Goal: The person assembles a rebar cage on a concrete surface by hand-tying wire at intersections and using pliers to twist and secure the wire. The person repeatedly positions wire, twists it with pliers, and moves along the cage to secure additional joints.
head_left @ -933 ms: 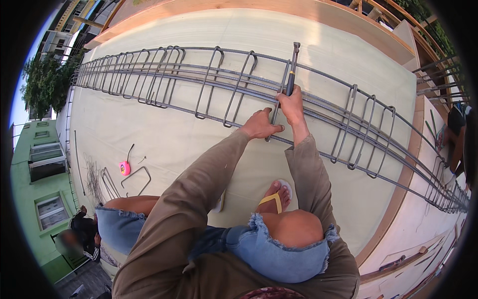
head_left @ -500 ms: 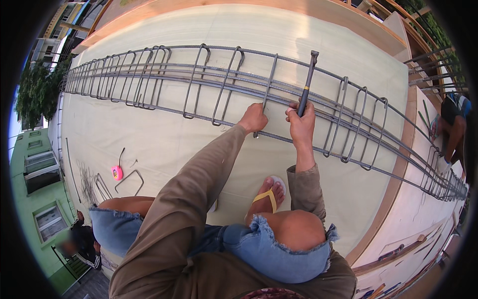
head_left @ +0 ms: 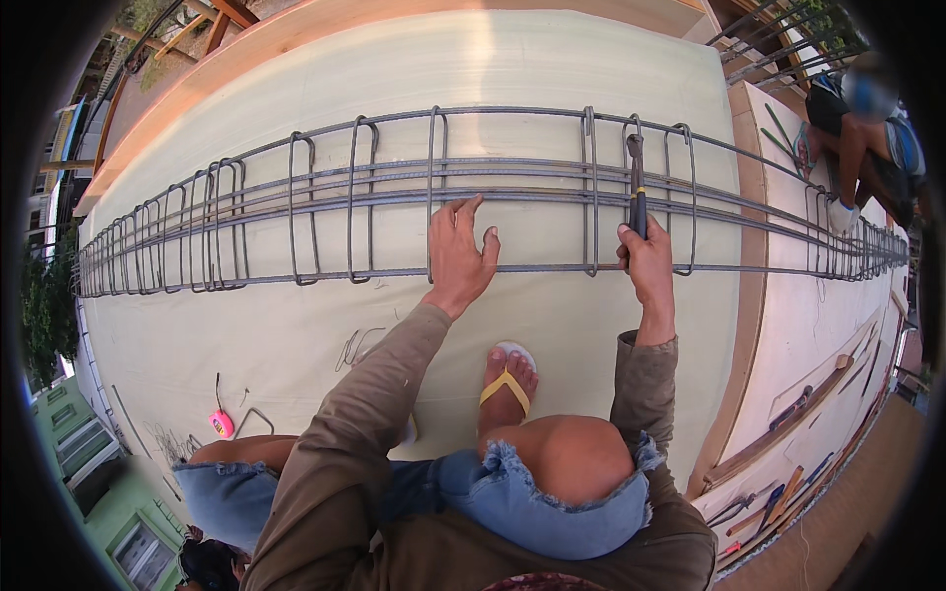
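Note:
A long cage of steel rebar (head_left: pixel 522 268) lies across in front of me, with square bent stirrups (head_left: pixel 589 187) around its bars. My left hand (head_left: pixel 458 251) is over the near part of the cage beside one stirrup. Its fingers are spread, the thumb apart, and nothing shows in it. My right hand (head_left: pixel 648 258) grips the dark handles of a pair of pincers (head_left: pixel 639 192) with a yellow band. Their jaws point away from me, near the top of a stirrup toward the cage's far bar.
A pink tape measure (head_left: pixel 222 425) and loose bent wires (head_left: pixel 357 347) lie on the pale sheet (head_left: pixel 552 325) at left. Another person (head_left: pixel 862 148) crouches by the cage at far right. Wooden boards (head_left: pixel 778 424) with hand tools lie at right; a wooden edge (head_left: pixel 325 44) runs behind.
My left hand has let go of the stirrup and spread its fingers. The pincers have moved right along the cage in my right hand. The view has turned to the right.

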Demonstrator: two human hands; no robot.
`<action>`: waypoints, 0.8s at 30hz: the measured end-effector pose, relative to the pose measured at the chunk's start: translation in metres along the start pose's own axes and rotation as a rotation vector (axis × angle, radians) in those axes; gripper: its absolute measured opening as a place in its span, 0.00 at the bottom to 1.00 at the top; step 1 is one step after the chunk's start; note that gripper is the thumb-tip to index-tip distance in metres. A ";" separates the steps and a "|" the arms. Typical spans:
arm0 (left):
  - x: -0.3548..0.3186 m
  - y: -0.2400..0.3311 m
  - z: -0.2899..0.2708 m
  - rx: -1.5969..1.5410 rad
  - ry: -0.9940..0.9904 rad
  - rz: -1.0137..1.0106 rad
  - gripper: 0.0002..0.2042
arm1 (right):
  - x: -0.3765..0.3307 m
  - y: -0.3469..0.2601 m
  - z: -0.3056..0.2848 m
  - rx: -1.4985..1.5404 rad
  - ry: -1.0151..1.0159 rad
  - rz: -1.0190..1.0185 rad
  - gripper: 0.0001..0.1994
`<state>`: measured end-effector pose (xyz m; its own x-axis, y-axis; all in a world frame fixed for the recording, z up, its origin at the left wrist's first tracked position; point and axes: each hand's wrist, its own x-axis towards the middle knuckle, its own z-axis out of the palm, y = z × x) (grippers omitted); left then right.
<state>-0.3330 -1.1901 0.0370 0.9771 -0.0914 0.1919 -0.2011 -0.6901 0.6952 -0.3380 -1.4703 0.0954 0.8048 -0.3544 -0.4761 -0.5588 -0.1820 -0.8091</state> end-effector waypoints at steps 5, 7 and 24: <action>-0.026 0.071 0.059 -0.086 -0.436 -0.030 0.28 | 0.044 -0.020 -0.004 0.125 -0.289 0.131 0.07; -0.024 0.085 0.078 -0.013 -0.450 -0.023 0.29 | 0.049 -0.022 0.003 0.141 -0.296 0.157 0.08; -0.020 0.067 0.072 0.044 -0.303 -0.174 0.16 | 0.053 -0.029 0.053 0.073 -0.353 0.110 0.05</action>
<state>-0.3610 -1.2858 0.0300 0.9739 -0.1740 -0.1456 -0.0330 -0.7436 0.6679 -0.2690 -1.4354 0.0755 0.7673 -0.0280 -0.6407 -0.6403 -0.0896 -0.7629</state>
